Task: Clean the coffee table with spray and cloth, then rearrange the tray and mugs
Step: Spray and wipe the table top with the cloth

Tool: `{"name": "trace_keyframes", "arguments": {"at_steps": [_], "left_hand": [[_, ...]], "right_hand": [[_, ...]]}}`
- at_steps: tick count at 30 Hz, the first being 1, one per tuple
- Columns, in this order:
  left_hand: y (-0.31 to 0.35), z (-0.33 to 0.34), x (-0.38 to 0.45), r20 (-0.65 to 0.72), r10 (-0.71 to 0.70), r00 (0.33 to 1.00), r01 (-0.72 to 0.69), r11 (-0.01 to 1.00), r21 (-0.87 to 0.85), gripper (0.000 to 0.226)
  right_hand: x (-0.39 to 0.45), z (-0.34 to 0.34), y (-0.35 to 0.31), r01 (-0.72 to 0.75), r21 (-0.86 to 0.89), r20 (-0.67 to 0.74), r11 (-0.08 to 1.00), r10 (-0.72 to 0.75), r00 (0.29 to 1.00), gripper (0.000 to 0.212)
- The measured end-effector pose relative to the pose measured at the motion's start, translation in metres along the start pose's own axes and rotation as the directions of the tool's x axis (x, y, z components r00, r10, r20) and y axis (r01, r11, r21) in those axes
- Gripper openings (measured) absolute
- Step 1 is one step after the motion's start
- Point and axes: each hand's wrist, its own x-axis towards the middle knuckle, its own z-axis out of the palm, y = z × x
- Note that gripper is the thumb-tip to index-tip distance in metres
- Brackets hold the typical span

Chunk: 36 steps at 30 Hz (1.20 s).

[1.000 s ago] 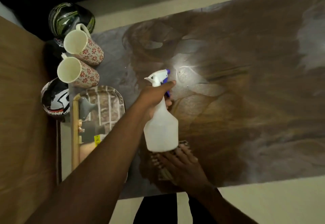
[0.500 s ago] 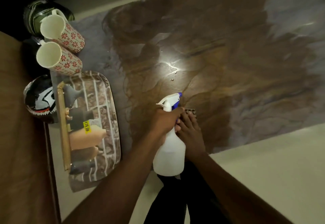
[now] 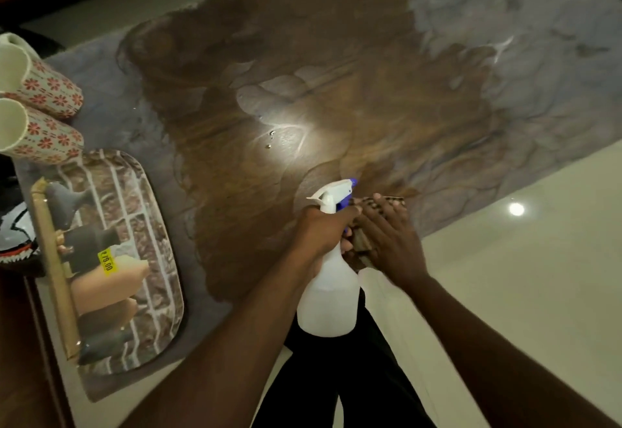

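My left hand (image 3: 323,229) grips the neck of a white spray bottle (image 3: 328,296) with a blue nozzle, held over the near edge of the glossy brown-and-grey coffee table (image 3: 336,91). Pressed flat beside it, my right hand (image 3: 390,239) covers a patterned cloth (image 3: 365,242) on the table's near edge. A few droplets lie in the glare mid-table. The brick-patterned tray (image 3: 134,259) sits at the left end. Two floral mugs (image 3: 47,118) lie on their sides beyond it.
A dark helmet-like object with white markings (image 3: 16,236) rests left of the tray. Pale glossy floor (image 3: 521,293) lies to the right of the table, and my dark trousers (image 3: 336,387) show below the bottle.
The view has shifted, so the table sits larger in frame. My left hand with the bottle moved toward the near edge. My right hand slid the cloth along that near edge.
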Motion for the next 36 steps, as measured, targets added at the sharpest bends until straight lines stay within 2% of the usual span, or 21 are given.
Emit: {"name": "trace_keyframes", "arguments": {"at_steps": [2, 5, 8, 9, 10, 12, 14, 15, 18, 20, 21, 22, 24, 25, 27, 29, 31, 33, 36], "left_hand": [[0.002, 0.006, 0.003, 0.013, 0.013, 1.000, -0.013, 1.000, 0.015, 0.034], [0.013, 0.016, 0.013, 0.027, 0.025, 0.999, -0.025, 0.999, 0.021, 0.033], [0.026, 0.040, 0.027, -0.006, 0.043, 0.999, -0.043, 0.999, 0.019, 0.024], [0.030, 0.047, 0.028, -0.009, 0.048, 0.999, -0.048, 0.998, 0.027, 0.022], [0.037, 0.056, 0.030, -0.005, 0.050, 0.999, -0.050, 0.998, 0.037, 0.022], [0.054, 0.071, 0.035, -0.011, 0.068, 0.998, -0.067, 0.997, 0.032, 0.024], [0.066, 0.076, 0.041, -0.045, 0.080, 0.996, -0.079, 0.997, 0.011, 0.029], [0.072, 0.078, 0.044, -0.069, 0.101, 0.992, -0.101, 0.995, 0.003, 0.033], [0.094, 0.076, 0.050, -0.163, 0.200, 0.966, -0.207, 0.978, -0.024, 0.033], [0.108, 0.073, 0.053, -0.226, 0.287, 0.931, -0.296, 0.955, -0.007, 0.012], [0.118, 0.073, 0.053, -0.253, 0.348, 0.903, -0.353, 0.935, 0.027, 0.010], [0.130, 0.075, 0.052, -0.288, 0.405, 0.868, -0.408, 0.911, 0.052, 0.020], [0.149, 0.078, 0.059, -0.335, 0.533, 0.777, -0.513, 0.844, 0.154, 0.026], [0.159, 0.081, 0.067, -0.339, 0.613, 0.714, -0.570, 0.790, 0.227, 0.035], [0.174, 0.090, 0.088, -0.332, 0.744, 0.580, -0.657, 0.668, 0.349, 0.057], [0.192, 0.103, 0.108, -0.343, 0.808, 0.479, -0.708, 0.587, 0.393, 0.070], [0.206, 0.114, 0.125, -0.361, 0.835, 0.415, -0.736, 0.541, 0.407, 0.075], [0.212, 0.121, 0.139, -0.378, 0.843, 0.382, -0.761, 0.519, 0.390, 0.075], [0.213, 0.129, 0.147, -0.388, 0.845, 0.368, -0.793, 0.503, 0.344, 0.074]], "right_hand": [[-0.010, -0.013, 0.047, -0.186, -0.010, 0.000, 0.983, 0.186, 0.983, 0.067], [0.011, -0.030, 0.087, -0.518, 0.019, -0.016, 0.855, 0.519, 0.855, 0.063], [0.044, -0.026, 0.069, -0.669, 0.099, -0.045, 0.737, 0.675, 0.736, 0.057], [0.049, -0.024, 0.055, -0.665, 0.153, -0.005, 0.731, 0.673, 0.739, 0.050], [0.046, -0.019, 0.045, -0.585, 0.201, 0.040, 0.786, 0.590, 0.806, 0.046], [0.037, -0.016, 0.035, -0.291, 0.190, 0.035, 0.938, 0.289, 0.957, 0.046], [0.029, -0.014, 0.050, -0.046, 0.137, 0.037, 0.989, 0.042, 0.998, 0.048], [0.029, -0.014, 0.060, -0.007, 0.149, 0.059, 0.989, -0.002, 0.998, 0.050], [0.042, -0.025, 0.074, -0.025, 0.205, 0.125, 0.978, -0.001, 0.992, 0.050], [0.058, -0.033, 0.081, -0.070, 0.221, 0.142, 0.973, 0.039, 0.989, 0.053], [0.066, -0.037, 0.087, -0.091, 0.242, 0.130, 0.966, 0.060, 0.990, 0.053], [0.075, -0.042, 0.095, -0.106, 0.261, 0.102, 0.960, 0.082, 0.991, 0.054], [0.092, -0.048, 0.116, -0.146, 0.267, 0.057, 0.953, 0.136, 0.989, 0.063], [0.103, -0.049, 0.129, -0.170, 0.262, 0.055, 0.950, 0.161, 0.985, 0.068], [0.120, -0.051, 0.151, -0.197, 0.237, 0.071, 0.951, 0.185, 0.980, 0.059], [0.133, -0.049, 0.169, -0.121, 0.197, 0.101, 0.973, 0.103, 0.990, 0.057], [0.136, -0.046, 0.180, -0.001, 0.170, 0.117, 0.985, -0.019, 0.993, 0.059], [0.135, -0.043, 0.186, 0.064, 0.155, 0.120, 0.986, -0.083, 0.989, 0.060], [0.135, -0.044, 0.186, 0.071, 0.126, 0.116, 0.989, -0.086, 0.989, 0.061]]}}
